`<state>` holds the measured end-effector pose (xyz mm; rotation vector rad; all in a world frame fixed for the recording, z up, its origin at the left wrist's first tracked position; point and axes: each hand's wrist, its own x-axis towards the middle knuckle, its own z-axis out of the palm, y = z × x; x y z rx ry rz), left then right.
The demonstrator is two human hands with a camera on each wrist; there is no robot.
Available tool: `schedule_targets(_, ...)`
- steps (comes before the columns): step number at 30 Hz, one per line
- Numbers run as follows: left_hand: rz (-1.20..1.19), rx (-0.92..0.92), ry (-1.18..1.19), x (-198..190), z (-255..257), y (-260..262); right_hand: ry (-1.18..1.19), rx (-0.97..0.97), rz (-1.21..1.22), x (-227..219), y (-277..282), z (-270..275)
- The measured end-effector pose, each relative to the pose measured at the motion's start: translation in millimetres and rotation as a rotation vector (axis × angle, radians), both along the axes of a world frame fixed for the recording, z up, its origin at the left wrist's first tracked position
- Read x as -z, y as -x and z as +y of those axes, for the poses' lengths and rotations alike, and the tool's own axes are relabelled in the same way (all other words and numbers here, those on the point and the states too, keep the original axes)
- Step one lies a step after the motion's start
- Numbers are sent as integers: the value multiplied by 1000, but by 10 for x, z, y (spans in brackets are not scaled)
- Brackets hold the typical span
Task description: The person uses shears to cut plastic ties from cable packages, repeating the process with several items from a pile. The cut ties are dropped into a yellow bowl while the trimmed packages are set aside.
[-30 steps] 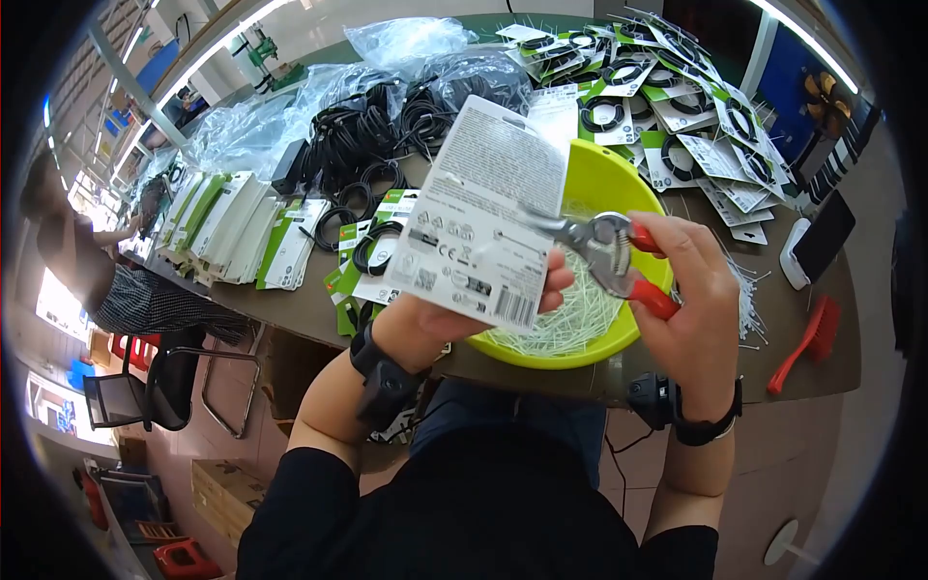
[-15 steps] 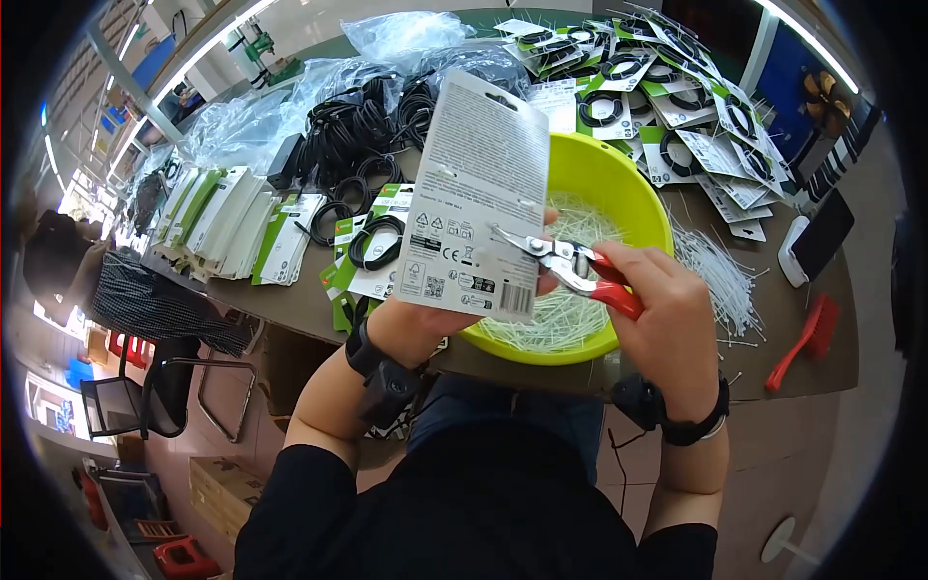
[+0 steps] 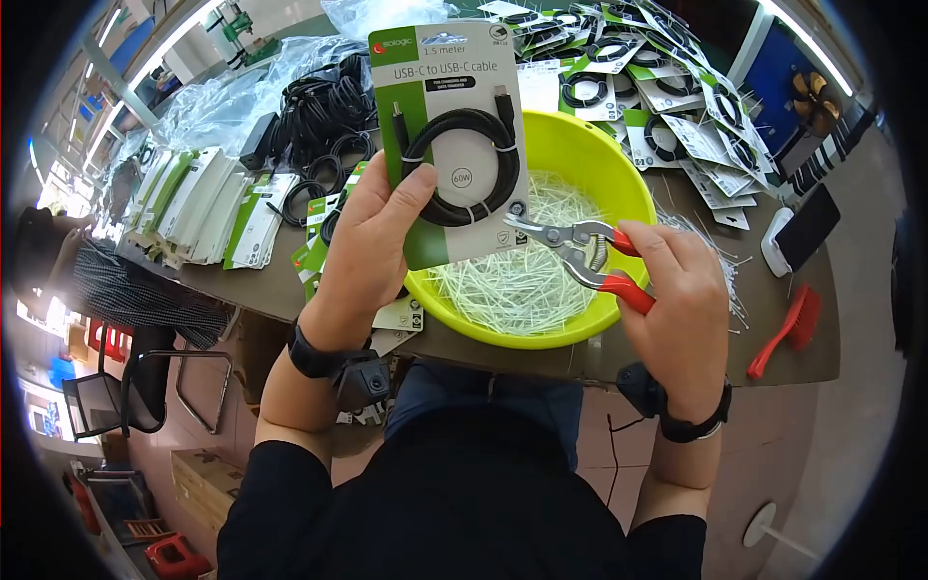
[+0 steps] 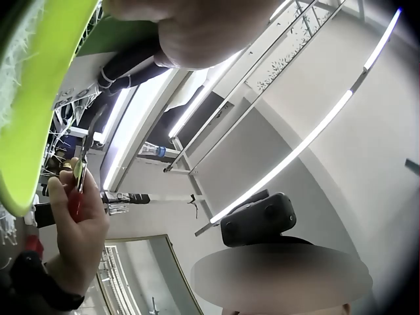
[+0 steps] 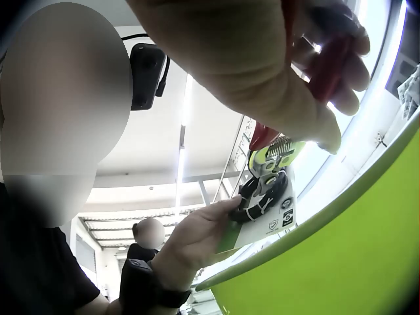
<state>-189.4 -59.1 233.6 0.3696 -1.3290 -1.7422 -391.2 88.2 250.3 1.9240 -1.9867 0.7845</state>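
Note:
My left hand (image 3: 372, 237) grips the lower left edge of a green and white cable card (image 3: 454, 246), its thumb over the front. On the card's face sits a coiled black USB-C cable (image 3: 512, 169), bound with white ties. With my right hand (image 3: 681, 309) I hold red-handled pruning shears (image 3: 580, 253), jaws apart, their tips by the card's lower right edge. Below both lies a yellow-green basin (image 3: 633, 184) full of cut white cable ties (image 3: 512, 300). The right wrist view shows the shears' spring (image 5: 279, 146) close over the coil.
Carded cables (image 3: 667, 87) lie heaped at the back right. Flat cards (image 3: 188, 208) and loose black cables (image 3: 324, 111) lie on the left, before plastic bags (image 3: 261, 97). A red brush (image 3: 797, 324) and a phone on a stand (image 3: 807, 232) are at right. Another person (image 3: 48, 242) is at far left.
The card has turned from its printed back to its front, showing the cable, and has risen slightly leftward. The shears have moved down-left from their first position, staying beside the card.

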Motion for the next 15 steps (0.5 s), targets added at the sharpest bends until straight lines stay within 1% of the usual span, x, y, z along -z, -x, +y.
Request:
schedule_targets(3,-19,-39,34,-9,46,5,8,2,32,0,-33,-3)
schedule_targets(6,-133,-192,200,-12,111,19,43,4,75,-11,-75,-15)
schedule_targets(7,-132,-192,200,-5,122,17,40,18,99,-28,-98,-11)
schedule_targets(10,-251,-361,561,22,142,7,34,43,147,-58,-129,-6)
schedule_targets(13,-263,-401,578,-6,156,11,91,30,239,-73,-138,-19)
schedule_targets(15,-267,-422,586,-29,173,15,91,30,241,-90,-145,-25)
